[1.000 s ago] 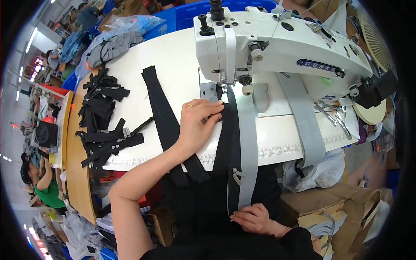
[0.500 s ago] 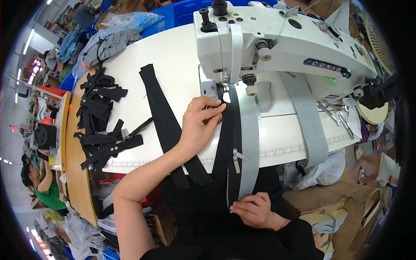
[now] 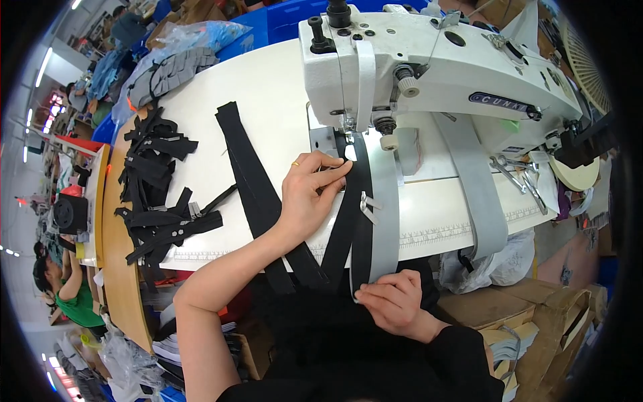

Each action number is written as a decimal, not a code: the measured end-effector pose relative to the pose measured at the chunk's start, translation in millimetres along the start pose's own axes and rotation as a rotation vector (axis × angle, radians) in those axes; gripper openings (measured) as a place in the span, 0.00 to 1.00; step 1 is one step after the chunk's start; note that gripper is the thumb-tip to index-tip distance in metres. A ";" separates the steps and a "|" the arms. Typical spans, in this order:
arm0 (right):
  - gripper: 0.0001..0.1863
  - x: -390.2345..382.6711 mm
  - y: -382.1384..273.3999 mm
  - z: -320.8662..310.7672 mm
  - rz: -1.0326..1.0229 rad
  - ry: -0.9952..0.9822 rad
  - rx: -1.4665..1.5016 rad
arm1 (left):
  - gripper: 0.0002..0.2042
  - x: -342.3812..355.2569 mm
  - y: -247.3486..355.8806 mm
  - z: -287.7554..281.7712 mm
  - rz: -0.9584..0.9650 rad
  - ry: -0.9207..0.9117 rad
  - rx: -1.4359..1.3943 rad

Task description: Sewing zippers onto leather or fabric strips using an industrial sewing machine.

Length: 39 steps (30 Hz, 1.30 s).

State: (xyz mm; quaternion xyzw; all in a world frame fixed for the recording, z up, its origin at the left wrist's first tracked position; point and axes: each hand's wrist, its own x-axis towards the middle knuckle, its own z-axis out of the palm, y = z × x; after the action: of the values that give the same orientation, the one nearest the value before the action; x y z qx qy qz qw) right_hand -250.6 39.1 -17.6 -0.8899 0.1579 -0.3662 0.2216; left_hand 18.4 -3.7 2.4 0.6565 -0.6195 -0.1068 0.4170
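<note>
A black zipper (image 3: pixel 362 248) with a metal slider (image 3: pixel 368 206) runs lengthwise beside a grey fabric strip (image 3: pixel 384 221), both leading up to the presser foot (image 3: pixel 350 151) of a white sewing machine (image 3: pixel 429 74). My left hand (image 3: pixel 313 184) pinches the black zipper tape just in front of the foot, thumb and forefinger together. Lower down, off the table's front edge, my right hand (image 3: pixel 394 303) grips the zipper with the grey strip's edge close by. Long black fabric strips (image 3: pixel 258 181) lie under and beside my left forearm.
Tangled black zippers (image 3: pixel 161 194) are heaped on the table's left. Another grey strip (image 3: pixel 472 187) hangs over the front edge at right, near metal tools (image 3: pixel 519 179). A cardboard box (image 3: pixel 536 315) stands lower right; a person in green (image 3: pixel 80 301) works far left.
The zipper and grey strip have fed toward the presser foot, bringing the slider up closer to it. My right hand has moved up with them, while my left hand stays nearly in place.
</note>
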 end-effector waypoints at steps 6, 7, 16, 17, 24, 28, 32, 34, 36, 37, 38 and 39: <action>0.13 20.5 8.5 2.3 0.023 0.027 -0.022 | 0.17 -1.9 -3.9 -1.9 -0.090 -0.008 -0.127; 0.13 25.0 9.6 1.1 0.033 0.021 -0.027 | 0.16 -2.0 -3.9 -1.6 -0.166 -0.021 -0.238; 0.12 53.1 24.3 1.3 0.094 0.018 -0.070 | 0.18 -1.6 -2.6 1.4 -0.041 -0.014 -0.072; 0.12 55.2 26.0 2.1 0.094 0.018 -0.068 | 0.18 -1.3 -1.0 0.6 -0.042 -0.014 -0.070; 0.09 67.4 33.7 2.4 0.159 0.037 -0.080 | 0.17 0.3 2.8 0.2 -0.036 -0.015 -0.063; 0.09 67.5 33.8 2.3 0.162 0.049 -0.094 | 0.14 -2.6 -5.5 5.6 -0.150 0.024 -0.287; 0.09 69.1 36.2 1.6 0.174 0.052 -0.093 | 0.13 -3.0 -7.7 8.1 -0.101 0.045 -0.305; 0.09 70.5 37.1 0.9 0.169 0.043 -0.089 | 0.13 -3.0 -5.3 6.9 -0.121 0.026 -0.277; 0.09 72.3 38.0 1.0 0.168 0.045 -0.092 | 0.14 -3.3 -2.4 5.2 -0.144 -0.005 -0.260; 0.09 73.5 38.6 0.9 0.165 0.047 -0.096 | 0.16 -3.2 -1.2 4.4 -0.166 -0.034 -0.243; 0.09 74.5 39.3 0.6 0.166 0.048 -0.096 | 0.16 -3.0 -0.3 3.9 -0.166 -0.035 -0.243; 0.09 75.4 39.8 0.1 0.159 0.044 -0.108 | 0.16 -2.9 0.5 3.6 -0.130 -0.027 -0.196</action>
State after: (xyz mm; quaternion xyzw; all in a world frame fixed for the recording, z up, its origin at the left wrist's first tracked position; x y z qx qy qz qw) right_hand -203.8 -28.2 5.9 -0.8769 0.2524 -0.3579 0.1981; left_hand 15.0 -2.6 -0.6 0.6499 -0.5677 -0.2023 0.4630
